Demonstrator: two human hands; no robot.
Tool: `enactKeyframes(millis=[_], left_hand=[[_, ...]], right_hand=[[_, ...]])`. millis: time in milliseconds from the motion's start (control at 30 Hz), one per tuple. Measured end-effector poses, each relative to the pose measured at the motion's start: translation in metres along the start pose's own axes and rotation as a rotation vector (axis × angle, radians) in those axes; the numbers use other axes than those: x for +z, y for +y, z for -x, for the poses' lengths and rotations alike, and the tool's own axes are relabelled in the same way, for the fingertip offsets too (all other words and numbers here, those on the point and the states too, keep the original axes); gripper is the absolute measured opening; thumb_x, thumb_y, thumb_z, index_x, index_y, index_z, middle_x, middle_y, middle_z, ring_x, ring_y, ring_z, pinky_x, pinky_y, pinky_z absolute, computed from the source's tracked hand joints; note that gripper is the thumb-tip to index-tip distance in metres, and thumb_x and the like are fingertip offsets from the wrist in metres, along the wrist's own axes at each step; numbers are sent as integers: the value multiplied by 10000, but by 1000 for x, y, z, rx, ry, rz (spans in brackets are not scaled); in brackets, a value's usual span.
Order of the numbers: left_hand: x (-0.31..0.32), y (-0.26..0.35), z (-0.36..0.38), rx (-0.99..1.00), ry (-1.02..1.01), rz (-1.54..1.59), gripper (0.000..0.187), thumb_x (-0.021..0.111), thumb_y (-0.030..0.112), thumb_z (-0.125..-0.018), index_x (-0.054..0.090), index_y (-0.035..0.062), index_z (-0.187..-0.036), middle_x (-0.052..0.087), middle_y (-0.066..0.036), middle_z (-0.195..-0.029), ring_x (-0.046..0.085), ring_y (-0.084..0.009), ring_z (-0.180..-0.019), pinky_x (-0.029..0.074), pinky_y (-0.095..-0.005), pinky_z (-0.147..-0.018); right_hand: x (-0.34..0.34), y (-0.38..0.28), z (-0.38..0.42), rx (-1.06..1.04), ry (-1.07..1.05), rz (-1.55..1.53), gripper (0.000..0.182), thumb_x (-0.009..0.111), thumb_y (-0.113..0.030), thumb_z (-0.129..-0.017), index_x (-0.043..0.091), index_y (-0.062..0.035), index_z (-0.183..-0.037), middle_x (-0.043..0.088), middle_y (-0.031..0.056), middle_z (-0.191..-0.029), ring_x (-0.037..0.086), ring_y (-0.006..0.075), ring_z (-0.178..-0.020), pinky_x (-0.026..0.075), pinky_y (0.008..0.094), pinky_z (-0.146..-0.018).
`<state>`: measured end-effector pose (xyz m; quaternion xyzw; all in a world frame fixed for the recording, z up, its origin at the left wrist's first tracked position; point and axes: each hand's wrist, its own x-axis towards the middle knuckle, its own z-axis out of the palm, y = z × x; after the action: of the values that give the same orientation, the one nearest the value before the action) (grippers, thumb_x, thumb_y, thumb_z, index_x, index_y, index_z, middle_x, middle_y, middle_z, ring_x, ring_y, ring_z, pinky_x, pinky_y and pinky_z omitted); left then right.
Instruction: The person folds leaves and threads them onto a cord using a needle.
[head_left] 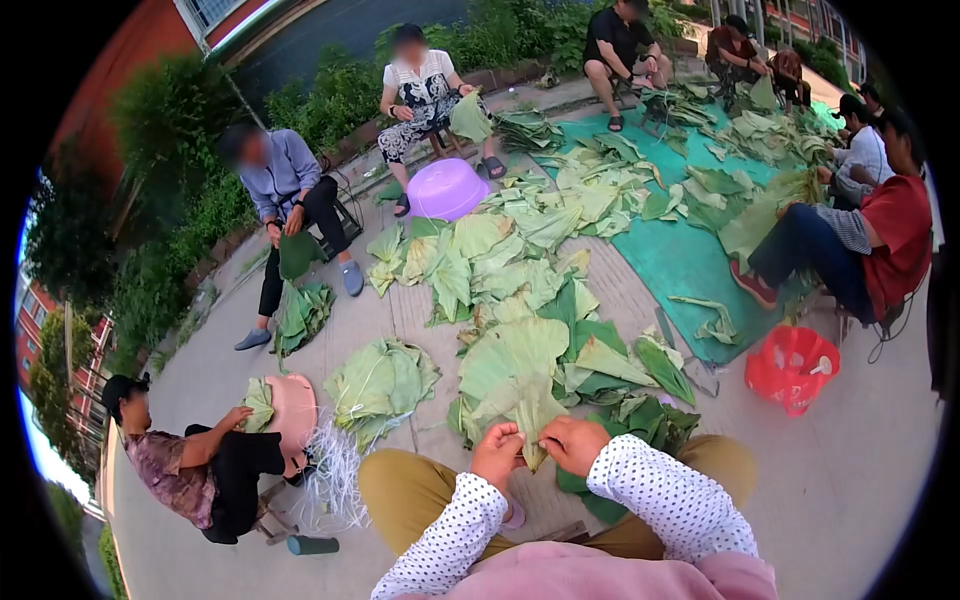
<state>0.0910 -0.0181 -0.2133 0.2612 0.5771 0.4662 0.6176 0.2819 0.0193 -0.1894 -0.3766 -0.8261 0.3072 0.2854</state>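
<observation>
A large pale green leaf (pixel 515 365) fans out in front of me, its narrow gathered end pinched between my two hands. My left hand (pixel 497 452) grips the left edge of that end, and my right hand (pixel 574 443) grips the right edge, fingers closed. The hands are a short distance apart, above my spread knees. Beneath and beyond the held leaf lies a pile of flattened leaves (pixel 600 375). Darker green leaves (pixel 650 425) lie by my right knee. A tied leaf bundle (pixel 382 380) rests to the left.
White strings (pixel 338 480) trail beside my left knee, near a pink basin (pixel 292 415) and a green cylinder (pixel 312 545). A purple basin (pixel 448 189) stands ahead, a red basin (pixel 792 370) at right, by a green tarp (pixel 655 265). Several seated people surround the leaves.
</observation>
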Motion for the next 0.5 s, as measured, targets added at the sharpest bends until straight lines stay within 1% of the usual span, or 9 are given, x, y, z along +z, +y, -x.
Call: enactKeyframes(millis=[67,100,167,200,267,300,367,500], left_hand=[[2,2,4,-37,15,46,215,568,68,-896,530,44,-1107,625,-52,-946,620,-148,-825,537,-318,-688],[2,3,5,-38,14,43,215,568,68,-896,530,44,-1107,625,-52,-946,620,-148,-825,537,-318,-688],[1,6,5,-105,-100,181,253,543,41,-902,529,32,-1155,631,-82,-1044,628,-178,-912,534,-338,-761],[-1,8,4,-106,-101,179,253,543,41,-902,529,32,-1155,631,-82,-1044,628,-178,-912,534,-338,-761],[-5,11,2,-89,-289,303,282,530,6,-901,527,30,-1183,628,-101,-1102,625,-205,-974,523,-346,-815],[-1,12,5,-92,-289,300,282,530,6,-901,527,30,-1183,628,-101,-1102,625,-205,-974,523,-346,-815],[7,12,12,31,-313,268,295,538,-10,-894,524,28,-1186,630,-107,-1101,625,-206,-990,523,-342,-824],[7,1,7,62,-243,239,262,545,-14,-891,530,23,-1150,637,-98,-1073,630,-185,-957,523,-320,-807]], right_hand=[[-4,0,1,-32,-58,3,130,581,-179,-852,623,-68,-905,614,129,-863,613,333,-789,497,422,-677],[-4,0,2,-30,-55,1,130,581,-179,-852,623,-68,-905,614,129,-863,613,333,-789,497,422,-677],[-5,2,1,-7,-36,-17,121,582,-165,-848,620,-59,-893,612,136,-854,609,337,-785,494,426,-684],[-8,1,0,-6,-35,-18,121,582,-165,-848,620,-59,-893,612,136,-854,609,337,-785,494,426,-684],[-16,-1,-2,-3,6,-56,116,587,-160,-843,619,-54,-880,611,141,-844,607,342,-768,493,428,-676],[-16,1,-3,0,7,-58,116,587,-160,-843,619,-54,-880,611,141,-844,607,342,-768,493,428,-676],[-16,4,-3,10,20,-80,119,590,-163,-840,620,-54,-876,612,139,-839,608,340,-762,493,427,-672],[-16,4,-3,-24,25,-68,116,596,-160,-833,621,-55,-876,614,133,-841,610,335,-764,494,423,-671]])
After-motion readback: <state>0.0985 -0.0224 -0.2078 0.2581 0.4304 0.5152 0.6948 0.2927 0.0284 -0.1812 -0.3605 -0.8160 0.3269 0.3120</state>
